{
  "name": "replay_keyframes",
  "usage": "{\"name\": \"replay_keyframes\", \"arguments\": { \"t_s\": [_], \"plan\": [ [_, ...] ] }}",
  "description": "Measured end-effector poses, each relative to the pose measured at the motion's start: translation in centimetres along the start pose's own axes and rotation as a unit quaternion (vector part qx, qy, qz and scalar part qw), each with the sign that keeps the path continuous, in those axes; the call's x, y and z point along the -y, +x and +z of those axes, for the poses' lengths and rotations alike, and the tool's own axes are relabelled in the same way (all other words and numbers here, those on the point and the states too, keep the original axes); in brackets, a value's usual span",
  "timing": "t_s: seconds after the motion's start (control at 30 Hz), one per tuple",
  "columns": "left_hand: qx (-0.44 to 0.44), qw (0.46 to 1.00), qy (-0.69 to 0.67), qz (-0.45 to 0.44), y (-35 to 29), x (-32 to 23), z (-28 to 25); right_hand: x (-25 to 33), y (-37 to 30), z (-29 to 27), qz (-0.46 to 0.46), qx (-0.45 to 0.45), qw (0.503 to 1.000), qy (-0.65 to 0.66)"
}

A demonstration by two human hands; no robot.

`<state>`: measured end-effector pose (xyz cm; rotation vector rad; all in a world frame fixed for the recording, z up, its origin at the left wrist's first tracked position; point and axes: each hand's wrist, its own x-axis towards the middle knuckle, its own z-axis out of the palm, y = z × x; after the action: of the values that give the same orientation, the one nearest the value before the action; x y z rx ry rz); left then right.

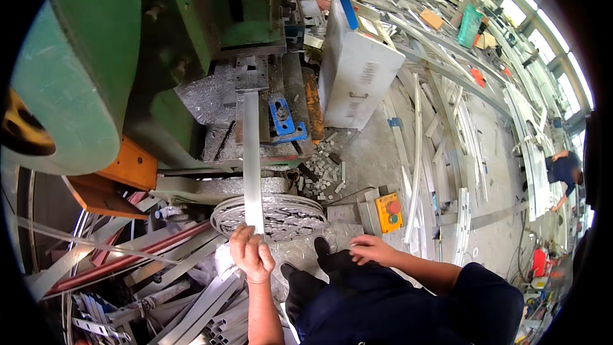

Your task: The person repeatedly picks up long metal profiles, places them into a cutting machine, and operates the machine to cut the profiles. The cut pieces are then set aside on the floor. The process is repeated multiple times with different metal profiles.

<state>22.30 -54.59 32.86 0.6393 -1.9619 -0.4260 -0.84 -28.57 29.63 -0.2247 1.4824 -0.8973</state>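
My left hand (pixel 252 254) is closed around the near end of a long, flat, silvery metal strip (pixel 253 160). From there the strip runs straight ahead into the tooling block (pixel 251 73) of a green press (pixel 246 13). What happens to its far end inside the block is hidden. My right hand (pixel 372 250) hangs above my right thigh, with fingers loosely bent and nothing visible in them. Beneath the strip is a round, ridged metal disc (pixel 300 217) strewn with shavings. A blue clamp (pixel 281 115) is bolted on the press bed beside the strip.
A yellow control box (pixel 388 212) with red and green buttons stands right of my feet. Behind it is a grey cabinet (pixel 357 64). Small metal offcuts (pixel 327 169) litter the floor. Metal profiles (pixel 211 310) lie piled at left. Another person (pixel 563 169) bends over at far right.
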Motion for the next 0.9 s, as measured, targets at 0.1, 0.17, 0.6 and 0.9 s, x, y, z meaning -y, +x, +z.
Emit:
{"name": "replay_keyframes", "arguments": {
  "t_s": [0.1,0.17,0.6,0.9],
  "plan": [
    [-0.028,0.998,-0.043,-0.034,4.7,3.9,4.7,-1.4,-2.4,-1.8,-0.04,-0.058,0.997,-0.007],
    [-0.019,1.0,0.001,0.012,9.0,6.9,7.6,0.2,-4.6,-1.6,-0.059,-0.095,0.991,-0.075],
    [-0.057,0.997,0.011,0.056,10.7,9.0,11.6,-1.0,-3.5,-4.3,-0.345,-0.466,0.725,-0.371],
    [0.065,0.995,0.062,0.043,10.7,8.0,8.8,-0.9,-3.4,-4.5,-0.337,-0.443,0.712,-0.428]
  ]
}}
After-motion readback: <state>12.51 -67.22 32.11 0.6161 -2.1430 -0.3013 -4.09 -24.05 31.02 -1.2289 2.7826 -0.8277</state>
